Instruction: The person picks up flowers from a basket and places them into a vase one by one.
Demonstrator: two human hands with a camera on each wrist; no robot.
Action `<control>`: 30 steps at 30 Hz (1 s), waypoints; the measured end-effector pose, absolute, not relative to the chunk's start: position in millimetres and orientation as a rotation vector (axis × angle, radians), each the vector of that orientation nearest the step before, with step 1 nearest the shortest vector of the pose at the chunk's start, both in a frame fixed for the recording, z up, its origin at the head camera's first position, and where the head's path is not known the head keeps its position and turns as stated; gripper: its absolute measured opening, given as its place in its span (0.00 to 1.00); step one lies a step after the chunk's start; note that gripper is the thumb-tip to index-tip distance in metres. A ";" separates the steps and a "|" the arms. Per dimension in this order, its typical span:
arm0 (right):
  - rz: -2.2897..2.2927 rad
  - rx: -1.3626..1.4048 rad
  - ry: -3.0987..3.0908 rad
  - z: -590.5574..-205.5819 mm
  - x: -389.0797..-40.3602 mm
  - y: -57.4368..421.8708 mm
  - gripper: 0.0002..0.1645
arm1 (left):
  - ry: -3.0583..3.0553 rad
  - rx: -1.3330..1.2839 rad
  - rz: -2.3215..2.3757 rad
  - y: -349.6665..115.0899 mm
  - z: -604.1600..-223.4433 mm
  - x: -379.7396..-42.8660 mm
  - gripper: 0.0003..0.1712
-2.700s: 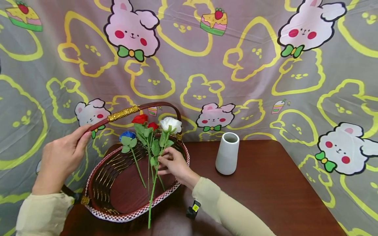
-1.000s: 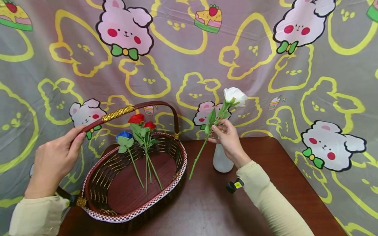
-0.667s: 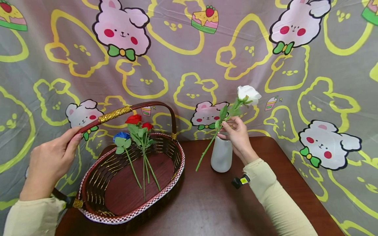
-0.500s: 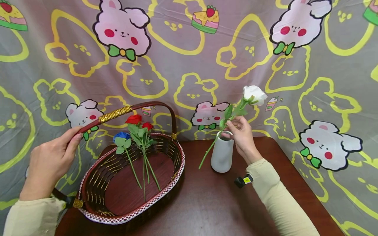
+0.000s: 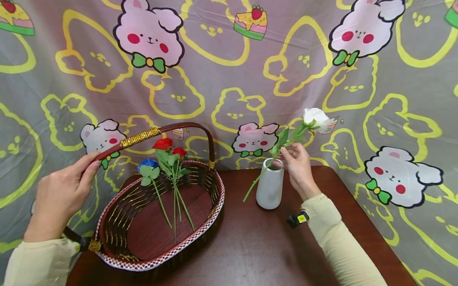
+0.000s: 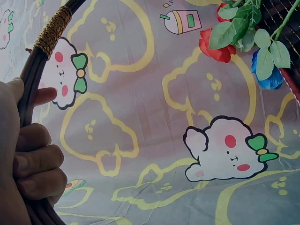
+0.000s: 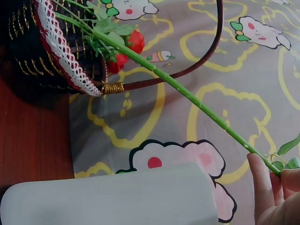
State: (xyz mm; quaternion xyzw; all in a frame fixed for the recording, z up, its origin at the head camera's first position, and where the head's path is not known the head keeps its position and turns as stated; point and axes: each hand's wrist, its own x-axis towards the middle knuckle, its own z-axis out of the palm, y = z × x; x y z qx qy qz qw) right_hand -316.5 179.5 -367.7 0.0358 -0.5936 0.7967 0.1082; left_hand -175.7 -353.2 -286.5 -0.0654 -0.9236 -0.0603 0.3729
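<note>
1. Nearest us, the two sleeves come in from the bottom corners: the left sleeve (image 5: 39, 260) and the right sleeve (image 5: 340, 238), both pale.
2. We see the left hand (image 5: 62, 194) clenched round the handle (image 5: 140, 138), just below its gold wrap; the left wrist view shows the fingers curled about it.
3. Under that hand sits the basket (image 5: 150, 238), on the left part of the table (image 5: 239, 246), its rim trimmed in white and red.
4. Inside it we find the blue rose (image 5: 147, 164) on the left and two red roses (image 5: 162, 145) just beside it, blooms toward the back rim, stems pointing to us.
5. Farther right, the right hand (image 5: 298, 167) pinches the white rose (image 5: 298, 133) by its stem between thumb and fingers, below the bloom.
6. We see that rose held aslant in the air, bloom up to the right, stem end down to the left, outside the vase (image 5: 269, 190).
7. The vase stands upright on the table, right of the basket; the right wrist view shows a gap between it and the stem.
8. Behind everything hangs the cloth (image 5: 229, 59), printed with rabbits and yellow outlines.
</note>
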 end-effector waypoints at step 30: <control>2.299 0.068 -1.263 -329.5 -340.7 231.2 0.09 | -2.348 -0.175 -0.146 -354.0 -288.0 -178.3 0.19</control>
